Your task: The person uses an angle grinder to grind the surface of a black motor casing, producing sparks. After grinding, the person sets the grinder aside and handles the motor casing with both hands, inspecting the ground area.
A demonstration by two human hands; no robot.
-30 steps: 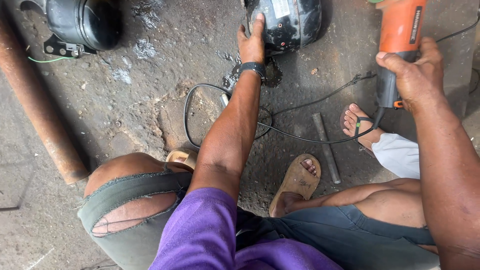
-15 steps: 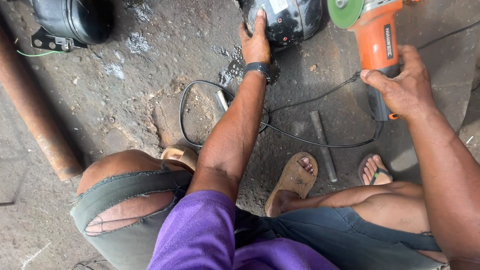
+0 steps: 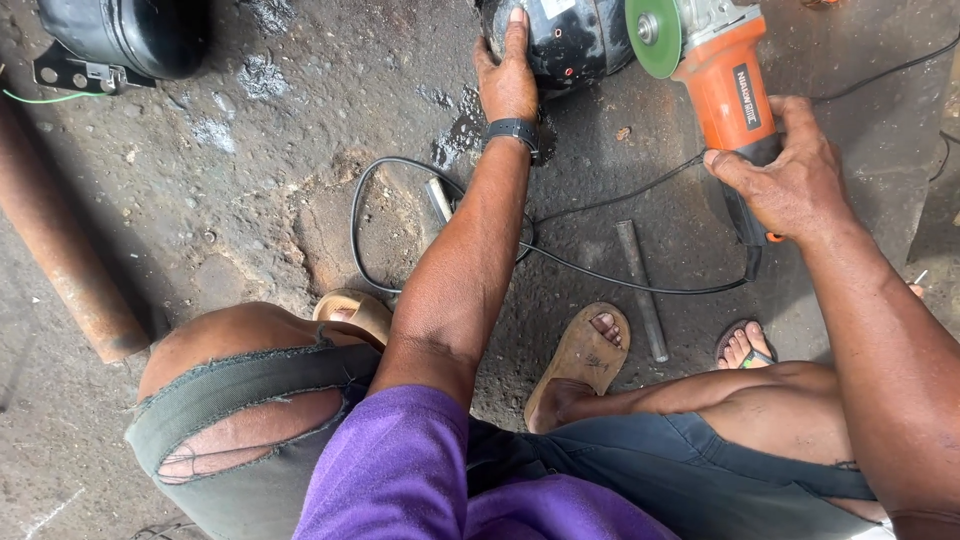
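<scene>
The floor [image 3: 250, 200] is rough, stained concrete, and a rusty pipe [image 3: 60, 250] runs along it at nine o'clock. A black compressor [image 3: 575, 40] lies at twelve o'clock; a second black shell [image 3: 125, 35] sits at eleven, well apart.

The left hand [image 3: 508, 80] lies flat against the compressor's near side, fingers spread over the shell, pressing rather than clasping it. The right hand [image 3: 785, 180], at two o'clock, is clenched round the rear handle of an orange grinder [image 3: 725, 85]. Its green disc [image 3: 653, 38] stands just beside the compressor's right flank; whether it touches cannot be told.

The grinder's black cord [image 3: 440, 165] loops across the floor at the centre, between the arms. A short metal bar [image 3: 640, 290] lies near the sandalled foot [image 3: 580, 355] at five o'clock.

Judging by this, the step in hand is bracing the shell and lining the disc up for a cut. The next move seems to call for a firm left hand and a steady grinder, with the cord kept away from the disc.
</scene>
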